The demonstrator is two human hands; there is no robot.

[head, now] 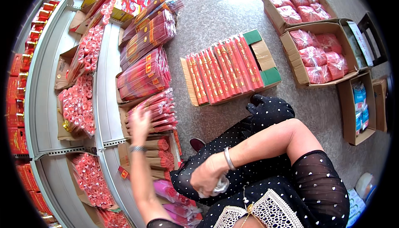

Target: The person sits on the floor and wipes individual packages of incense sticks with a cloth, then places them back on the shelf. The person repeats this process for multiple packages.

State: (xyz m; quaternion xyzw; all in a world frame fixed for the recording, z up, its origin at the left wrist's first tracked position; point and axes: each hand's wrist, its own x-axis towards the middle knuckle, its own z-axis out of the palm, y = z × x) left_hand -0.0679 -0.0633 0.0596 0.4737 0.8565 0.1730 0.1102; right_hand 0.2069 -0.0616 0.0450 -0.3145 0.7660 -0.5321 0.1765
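Note:
My left hand [140, 120], blurred, reaches over a cardboard box of plastic-wrapped pink packets [162, 111] on the lower shelf; whether its fingers grip one is unclear. Close to my lap, my right hand [209, 176] is closed around a crumpled whitish cloth or plastic wad [220, 187]. Beyond my knees, an open carton [269, 87] on the floor holds a row of red packets with gold decoration [223, 69]. Bundles of thin incense sticks with red ends [159, 154] lie in the box beside my left wrist.
Metal shelving [109, 103] with boxed pink and red packets runs along the left. Wrapped purple-red stick bundles [149, 35] jut out at its far part. At the right, cardboard boxes [288, 53] hold pink bagged bundles. A smaller box [349, 119] with blue-white packs stands nearer.

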